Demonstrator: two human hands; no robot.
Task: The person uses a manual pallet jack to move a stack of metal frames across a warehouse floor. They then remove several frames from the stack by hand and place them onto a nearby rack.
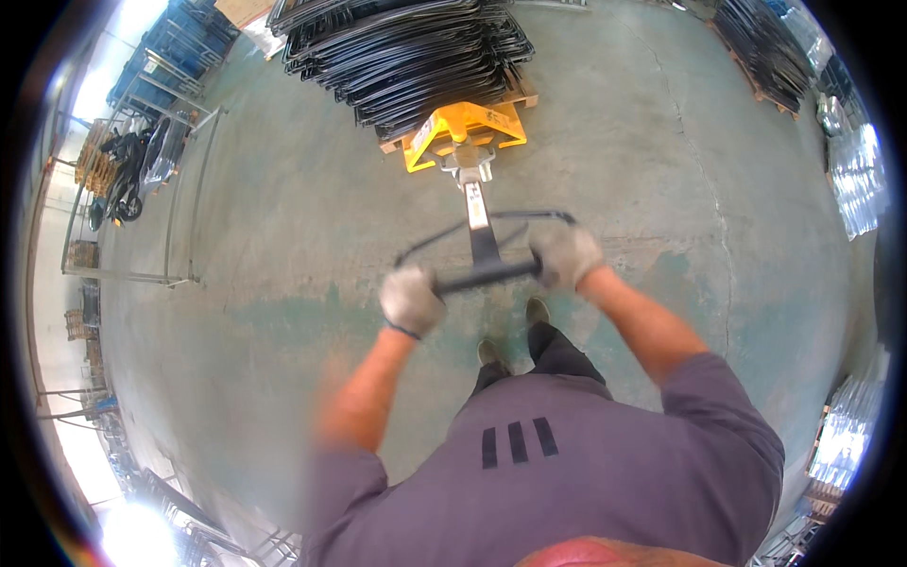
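Observation:
Both my hands, in pale work gloves, grip the black loop handle of a yellow pallet truck [463, 121]. My left hand [412, 300] is closed round the left end of the handle [487, 275], and my right hand [567, 257] is closed round its right end. From the crossbar a dark shaft with a white label runs forward to the truck's yellow body. Beyond it, a tall stack of black bent metal frames [406, 57] lies on a wooden pallet [521, 93]. The truck's forks are hidden under the load.
A metal frame rack [179, 280] stands on the floor at the left. Wrapped bundles and wooden pallets [94, 156] line the left wall. Another pallet of black frames [761, 57] is at the far right, with plastic-wrapped stacks [858, 180] nearer. Grey-green concrete floor [624, 142] with a long crack lies between.

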